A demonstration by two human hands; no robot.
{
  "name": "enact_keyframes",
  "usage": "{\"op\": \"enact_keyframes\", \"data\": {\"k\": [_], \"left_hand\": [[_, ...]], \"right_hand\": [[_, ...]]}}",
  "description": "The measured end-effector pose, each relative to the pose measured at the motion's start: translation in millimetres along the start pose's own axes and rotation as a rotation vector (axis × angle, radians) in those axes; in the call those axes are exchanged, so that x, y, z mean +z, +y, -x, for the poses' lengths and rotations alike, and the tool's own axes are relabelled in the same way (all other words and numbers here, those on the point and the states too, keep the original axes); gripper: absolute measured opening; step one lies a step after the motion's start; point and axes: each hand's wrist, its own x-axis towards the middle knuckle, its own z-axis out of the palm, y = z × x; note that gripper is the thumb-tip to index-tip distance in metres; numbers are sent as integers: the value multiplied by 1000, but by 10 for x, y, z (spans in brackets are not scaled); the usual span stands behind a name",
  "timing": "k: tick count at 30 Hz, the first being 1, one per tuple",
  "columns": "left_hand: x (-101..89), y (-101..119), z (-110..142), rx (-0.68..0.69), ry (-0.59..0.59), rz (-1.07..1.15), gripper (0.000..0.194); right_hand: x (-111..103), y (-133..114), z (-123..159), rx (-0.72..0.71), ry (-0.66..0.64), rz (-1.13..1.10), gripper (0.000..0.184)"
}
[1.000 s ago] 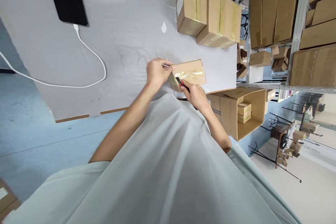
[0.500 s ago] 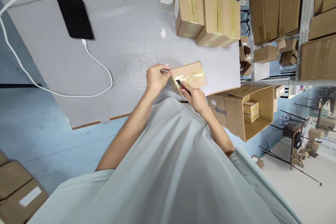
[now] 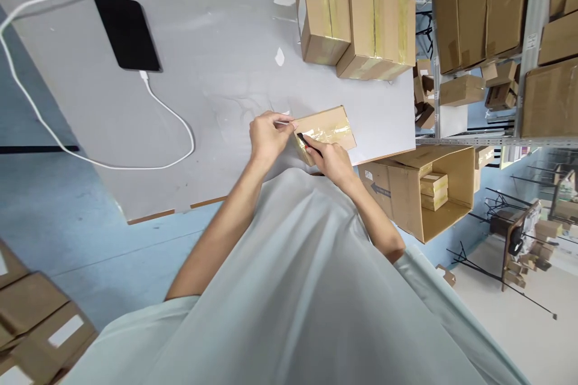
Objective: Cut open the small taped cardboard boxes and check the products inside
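A small cardboard box with shiny tape across it lies at the near edge of the grey table. At its left corner my left hand is closed, thumb and index finger pinching the edge. A pale sliver shows between those fingers; I cannot tell what it is. My right hand is wrapped round a black utility knife with a bit of red on it. The knife's tip rests at the taped left end of the box, close to my left fingertips. Its blade is too small to make out.
Several taped cartons stand at the back right of the table. A black phone on a white cable lies left. An open large carton holding small boxes is at the right, below shelving. More boxes sit lower left.
My right hand and the utility knife have moved slightly left along the box, towards its left corner. My left hand and the box have stayed nearly in place.
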Motion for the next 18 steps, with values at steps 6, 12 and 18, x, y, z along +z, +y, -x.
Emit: {"op": "enact_keyframes", "data": {"k": [6,12,18], "left_hand": [[44,45,72,-19,52,-71,14],[32,50,89,-28,48,-73,14],[55,77,78,6,72,-124,15]], "right_hand": [[-15,-43,105,49,-54,53,51],[45,-43,157,23,-66,24,50],[219,-76,396,56,-162,133,54]]}}
